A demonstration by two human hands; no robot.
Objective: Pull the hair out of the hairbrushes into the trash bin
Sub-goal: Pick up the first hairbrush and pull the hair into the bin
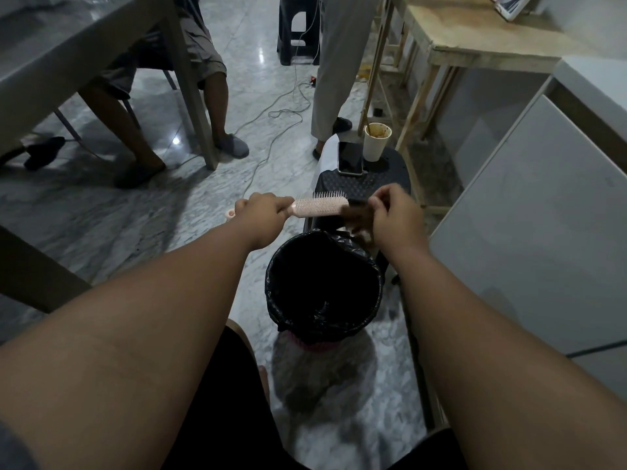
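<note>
A pink hairbrush (320, 207) is held level above the floor, bristles up, with my left hand (263, 208) shut on its handle. At the brush's right end my right hand (393, 212) pinches a clump of brown hair (359, 220), blurred by motion. Just below and nearer to me stands the trash bin (271, 293), lined with a black bag, its inside dark. The hair hangs above the bin's far rim.
A black stool (376, 184) behind the brush carries a phone (351, 157) and a paper cup (376, 142). A seated person's legs and a table leg are at the left, a standing person beyond. White cabinets stand at the right; cables trail over the marble floor.
</note>
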